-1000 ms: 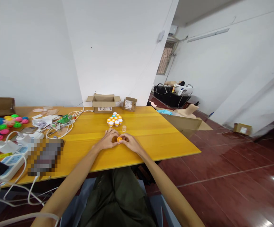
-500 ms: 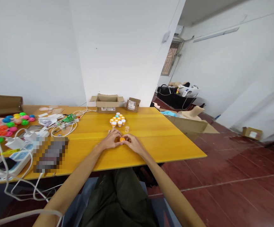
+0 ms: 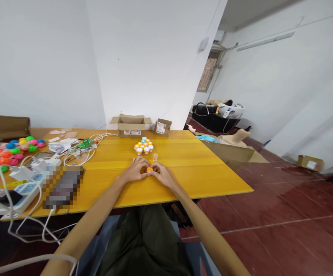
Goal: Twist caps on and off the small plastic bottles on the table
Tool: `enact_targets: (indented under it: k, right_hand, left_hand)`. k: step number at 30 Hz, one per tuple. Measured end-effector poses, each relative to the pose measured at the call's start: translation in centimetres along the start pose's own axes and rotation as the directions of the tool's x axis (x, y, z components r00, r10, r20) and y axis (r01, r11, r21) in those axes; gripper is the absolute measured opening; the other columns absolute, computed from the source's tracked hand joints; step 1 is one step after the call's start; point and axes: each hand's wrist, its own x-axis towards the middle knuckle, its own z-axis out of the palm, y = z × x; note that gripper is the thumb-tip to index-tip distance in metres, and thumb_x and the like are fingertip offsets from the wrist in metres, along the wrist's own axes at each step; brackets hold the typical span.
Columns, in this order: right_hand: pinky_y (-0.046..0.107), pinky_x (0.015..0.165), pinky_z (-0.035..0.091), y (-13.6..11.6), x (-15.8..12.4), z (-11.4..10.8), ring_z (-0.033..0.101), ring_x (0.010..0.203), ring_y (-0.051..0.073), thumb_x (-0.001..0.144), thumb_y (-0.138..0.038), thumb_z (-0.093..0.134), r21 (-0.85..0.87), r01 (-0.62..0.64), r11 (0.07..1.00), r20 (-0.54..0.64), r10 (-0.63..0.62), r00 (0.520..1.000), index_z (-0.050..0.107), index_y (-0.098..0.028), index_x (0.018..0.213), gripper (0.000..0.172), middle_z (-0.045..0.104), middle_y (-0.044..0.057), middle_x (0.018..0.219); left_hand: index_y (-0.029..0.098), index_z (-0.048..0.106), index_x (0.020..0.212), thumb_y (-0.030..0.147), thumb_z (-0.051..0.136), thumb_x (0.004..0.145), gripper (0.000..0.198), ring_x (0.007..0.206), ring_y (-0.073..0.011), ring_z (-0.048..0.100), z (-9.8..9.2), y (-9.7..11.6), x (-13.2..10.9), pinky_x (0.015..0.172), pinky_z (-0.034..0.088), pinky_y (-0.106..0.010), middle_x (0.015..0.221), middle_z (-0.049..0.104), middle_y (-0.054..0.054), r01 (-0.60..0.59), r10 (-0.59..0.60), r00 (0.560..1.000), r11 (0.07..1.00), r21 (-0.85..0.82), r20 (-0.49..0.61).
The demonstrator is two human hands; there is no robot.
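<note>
My left hand (image 3: 134,171) and my right hand (image 3: 162,174) meet at the middle of the yellow table (image 3: 189,168), fingers curled together around a small orange cap (image 3: 149,169). Both hands pinch it and rest on the tabletop. Just beyond my fingers stands a small clear cup (image 3: 155,156). Farther back sits a cluster of several small orange and white containers (image 3: 143,145).
Two open cardboard boxes (image 3: 131,125) stand at the table's far edge by the wall. White cables (image 3: 80,155), a power strip (image 3: 22,191) and colourful balls (image 3: 8,153) crowd the left side. More cardboard (image 3: 232,151) lies off the right edge on the red floor.
My hands have stayed together on the orange cap. The view has shifted slightly, so everything sits a little more to the right.
</note>
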Motion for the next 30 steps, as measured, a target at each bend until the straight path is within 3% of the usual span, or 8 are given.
enact_targets:
  k: [11,30]
  right_hand:
    - [0.029,0.069,0.049,0.37,-0.04,-0.28,0.062,0.074,0.016,0.077,-0.038,0.065,0.049,-0.013,0.999,0.027,0.012,1.0,0.063,-0.02,0.083,0.019,0.069,0.001,0.083]
    - [0.032,0.075,0.05,-0.18,-0.27,0.27,0.063,0.078,0.018,0.081,-0.035,0.062,-0.093,0.04,0.995,-0.039,-0.044,0.998,0.063,-0.021,0.091,0.017,0.069,0.004,0.089]
  left_hand:
    - [0.024,0.067,0.092,0.039,0.063,0.081,0.018,0.105,-0.0266,0.048,0.35,-0.41,-0.06,0.095,0.036,-0.045,0.106,0.063,-0.005,0.008,-0.008,1.0,1.0,0.01,-0.012]
    - [0.022,0.061,0.084,0.035,0.059,0.083,0.013,0.104,-0.026,0.048,0.23,0.29,-0.01,0.093,0.037,-0.044,0.103,0.063,-0.005,-0.006,0.008,0.999,0.999,0.04,-0.036]
